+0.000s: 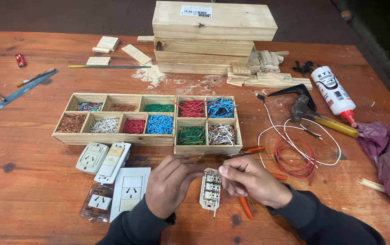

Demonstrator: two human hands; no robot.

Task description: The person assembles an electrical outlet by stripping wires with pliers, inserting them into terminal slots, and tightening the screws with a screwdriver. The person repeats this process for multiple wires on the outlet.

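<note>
I hold a small white switch block [211, 189] near the front edge of the wooden table [31, 181]. My left hand [170, 186] grips its left side. My right hand [249, 179] pinches at its top with closed fingers. Orange pliers [245, 152] lie just behind. The wooden tray of wire bits [113, 118] sits farther back. White switch plates [113, 174] lie to the left.

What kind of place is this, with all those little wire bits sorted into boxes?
Probably a home or hobby workshop for electrical work. A wooden tray holds sorted wire pieces, a hammer and stacked wood blocks lie on the worn table, and both hands hold a socket module.
</note>
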